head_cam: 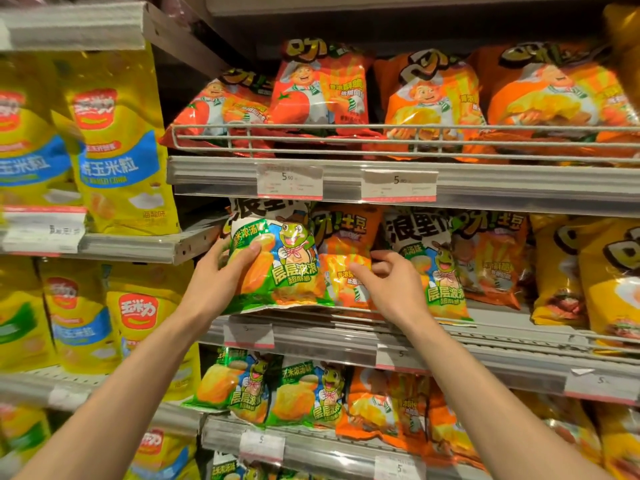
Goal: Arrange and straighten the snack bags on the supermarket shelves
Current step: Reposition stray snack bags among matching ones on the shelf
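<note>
on the middle shelf [346, 336], my left hand [221, 275] grips the green snack bag [277, 265] by its left edge. my right hand [388, 282], fingers curled, pinches the orange bag [346, 268] wedged beside it; a second green bag [440, 271] crowds its right.

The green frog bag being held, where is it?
On the middle shelf, left end, the green frog bag is gripped by the left hand, beside an orange bag.
</note>
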